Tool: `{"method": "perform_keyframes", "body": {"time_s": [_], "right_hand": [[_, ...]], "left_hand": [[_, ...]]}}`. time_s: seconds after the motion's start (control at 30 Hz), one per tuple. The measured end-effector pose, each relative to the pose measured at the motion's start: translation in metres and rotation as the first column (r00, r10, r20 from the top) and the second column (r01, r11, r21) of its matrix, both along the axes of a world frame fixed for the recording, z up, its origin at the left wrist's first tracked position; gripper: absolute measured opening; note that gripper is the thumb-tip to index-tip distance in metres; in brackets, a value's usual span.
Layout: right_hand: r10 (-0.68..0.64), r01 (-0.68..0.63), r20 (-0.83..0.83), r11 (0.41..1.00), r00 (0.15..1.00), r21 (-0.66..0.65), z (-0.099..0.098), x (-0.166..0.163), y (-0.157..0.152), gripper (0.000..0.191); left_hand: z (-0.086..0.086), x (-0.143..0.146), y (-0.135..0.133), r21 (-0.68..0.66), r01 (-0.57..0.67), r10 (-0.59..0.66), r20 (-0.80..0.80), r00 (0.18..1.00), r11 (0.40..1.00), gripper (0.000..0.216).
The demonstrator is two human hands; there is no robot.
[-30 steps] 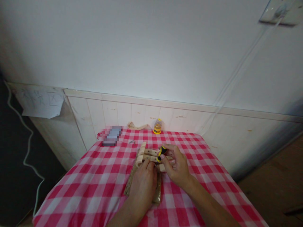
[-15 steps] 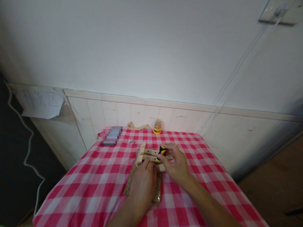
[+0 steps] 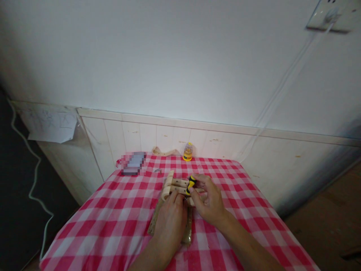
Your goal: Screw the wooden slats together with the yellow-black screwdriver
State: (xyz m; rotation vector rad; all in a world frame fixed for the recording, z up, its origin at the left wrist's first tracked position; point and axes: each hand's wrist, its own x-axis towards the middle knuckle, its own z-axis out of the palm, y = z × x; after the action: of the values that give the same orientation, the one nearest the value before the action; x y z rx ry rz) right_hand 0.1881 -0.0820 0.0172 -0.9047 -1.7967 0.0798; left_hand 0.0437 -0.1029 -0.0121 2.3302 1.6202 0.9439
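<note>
A small screwdriver (image 3: 191, 184) with a black-and-yellow handle stands tilted between the thumb and fingers of my right hand (image 3: 211, 198). Its lower end points down at light wooden pieces with curved ends, and my fingers hide the tip. My left hand (image 3: 171, 218) has its fingers curled over the nearest wooden piece, pressing it down. Behind that lies another wooden piece (image 3: 178, 182) with dark screw holes. Under the wood is a brown, woven-looking pad (image 3: 187, 235), partly covered by my left hand and wrist.
A red-and-white checked cloth (image 3: 118, 210) covers the table. At the back stand a yellow-based clear container (image 3: 187, 152) and a curved wooden piece (image 3: 164, 151) against the wall. A blurred flat device (image 3: 134, 163) lies at the back left, near small metal pieces (image 3: 158, 171).
My right hand's fingers have shifted on the screwdriver, and more of its handle shows. The handle has moved slightly left and down. My left hand stays on the wood.
</note>
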Motion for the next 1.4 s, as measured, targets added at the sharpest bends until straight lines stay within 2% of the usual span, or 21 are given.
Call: {"method": "perform_keyframes", "body": {"time_s": [0.33,0.63,0.97,1.17,1.4], "right_hand": [[0.03,-0.04,-0.093,0.993,0.995,-0.114,-0.001,0.001,0.003,0.032],[0.006,-0.025,-0.148,0.991,0.989,-0.128,0.001,0.001,0.007,0.027],[-0.025,0.02,-0.124,0.999,0.992,-0.04,-0.003,0.001,0.011,0.027],[0.003,-0.001,-0.054,1.0,0.999,0.028,0.003,0.003,0.005,0.028],[-0.02,0.02,-0.01,1.0,1.0,0.019,0.004,0.005,0.002,0.034]], "left_hand": [[-0.006,0.0,0.0,0.029,-0.027,0.028,-0.035,0.999,0.999,0.028],[-0.004,0.001,0.001,0.035,-0.027,0.029,-0.055,0.998,0.999,0.029],[-0.006,0.0,-0.001,-0.026,-0.041,0.039,-0.045,0.998,0.999,0.029],[-0.005,0.001,-0.001,-0.072,-0.043,0.043,-0.003,0.999,0.996,0.027],[-0.006,-0.002,-0.001,-0.116,-0.061,0.067,0.045,0.997,0.991,0.026]]}}
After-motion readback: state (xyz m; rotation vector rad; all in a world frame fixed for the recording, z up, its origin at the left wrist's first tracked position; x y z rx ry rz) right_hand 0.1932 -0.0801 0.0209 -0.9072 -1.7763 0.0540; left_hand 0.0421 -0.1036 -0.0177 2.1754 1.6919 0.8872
